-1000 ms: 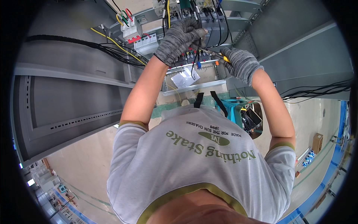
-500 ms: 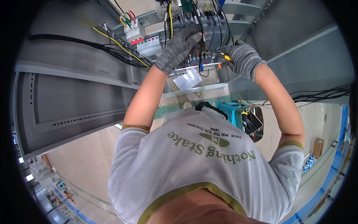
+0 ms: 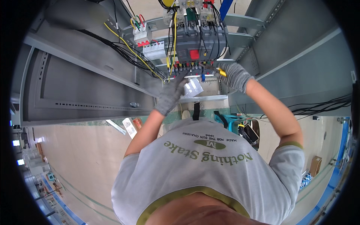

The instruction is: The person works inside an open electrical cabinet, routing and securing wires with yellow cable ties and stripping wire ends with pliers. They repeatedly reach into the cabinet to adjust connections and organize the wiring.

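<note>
Lowered since moments earlier, the gloved left hand [image 3: 170, 96] blurs at the edge of a white sheet [image 3: 194, 88], its fingers' hold impossible to tell; a grey cabinet [image 3: 300, 67] frames a dark breaker [image 3: 183, 45]; below, near a coloured terminal row [image 3: 183, 67], the gloved right hand [image 3: 234, 77] clasps its fingers around a yellow-handled tool [image 3: 222, 72]; tip contact is unclear.

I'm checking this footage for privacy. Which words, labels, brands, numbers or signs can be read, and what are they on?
Light grey shirt: large green lettering, a green oval emblem, smaller dark lettering and a number; legible, but not copied out here.
White sheet: any print is too small to read.
Dark grey breaker: any markings are too small.
Yellow-handled tool in the right hand: none readable.
</note>
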`<state>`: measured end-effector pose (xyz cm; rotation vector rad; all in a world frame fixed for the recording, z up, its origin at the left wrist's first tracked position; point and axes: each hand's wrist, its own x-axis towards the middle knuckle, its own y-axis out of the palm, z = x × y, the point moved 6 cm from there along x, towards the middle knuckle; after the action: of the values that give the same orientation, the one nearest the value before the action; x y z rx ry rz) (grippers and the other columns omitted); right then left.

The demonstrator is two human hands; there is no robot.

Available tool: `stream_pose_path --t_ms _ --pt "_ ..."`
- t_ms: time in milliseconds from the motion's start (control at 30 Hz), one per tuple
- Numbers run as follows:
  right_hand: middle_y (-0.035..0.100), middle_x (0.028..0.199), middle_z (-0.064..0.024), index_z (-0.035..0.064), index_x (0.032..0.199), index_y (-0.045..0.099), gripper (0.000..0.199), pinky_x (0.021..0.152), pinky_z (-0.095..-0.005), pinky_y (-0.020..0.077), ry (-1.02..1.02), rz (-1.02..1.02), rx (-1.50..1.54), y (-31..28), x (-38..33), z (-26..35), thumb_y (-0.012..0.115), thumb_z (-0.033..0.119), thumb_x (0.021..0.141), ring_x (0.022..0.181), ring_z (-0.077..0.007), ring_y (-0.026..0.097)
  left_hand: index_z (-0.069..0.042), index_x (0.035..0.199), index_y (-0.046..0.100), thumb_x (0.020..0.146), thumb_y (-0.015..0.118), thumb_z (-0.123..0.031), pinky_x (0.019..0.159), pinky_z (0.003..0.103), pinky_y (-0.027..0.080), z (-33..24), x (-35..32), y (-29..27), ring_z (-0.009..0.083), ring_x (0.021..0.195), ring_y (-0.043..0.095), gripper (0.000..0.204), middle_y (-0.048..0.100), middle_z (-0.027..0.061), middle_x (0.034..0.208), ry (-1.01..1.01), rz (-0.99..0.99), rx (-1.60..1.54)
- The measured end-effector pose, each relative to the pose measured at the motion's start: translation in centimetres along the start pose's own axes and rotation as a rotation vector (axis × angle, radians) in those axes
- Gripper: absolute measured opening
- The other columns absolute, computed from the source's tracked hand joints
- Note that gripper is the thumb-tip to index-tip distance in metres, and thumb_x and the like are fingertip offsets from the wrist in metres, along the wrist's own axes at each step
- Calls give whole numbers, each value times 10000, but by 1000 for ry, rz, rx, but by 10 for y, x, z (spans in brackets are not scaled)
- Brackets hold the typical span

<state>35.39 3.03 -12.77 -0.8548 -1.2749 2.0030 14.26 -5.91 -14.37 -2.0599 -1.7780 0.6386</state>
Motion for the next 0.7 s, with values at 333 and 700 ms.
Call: stream_pose_path --t_ms 333,700 --pt "641 813 -119 -11 1120 596 285 688 -319 491 103 -652 1040 5 -8 14 600 169 898 706 -217 593 -42 1103 563 921 532 -362 832 463 467 199 -124 -4 375 986 595 370 616 205 1090 -210 -60 548" --pt "590 686 -9 30 896 624 128 513 -249 436 206 -736 1283 -2 26 36 631 157 901 575 -93 552 -35 1216 579 959 508 -134 780 249 504 -55 102 -30 101 904 581 285 636 70 1108 172 -179 -557"
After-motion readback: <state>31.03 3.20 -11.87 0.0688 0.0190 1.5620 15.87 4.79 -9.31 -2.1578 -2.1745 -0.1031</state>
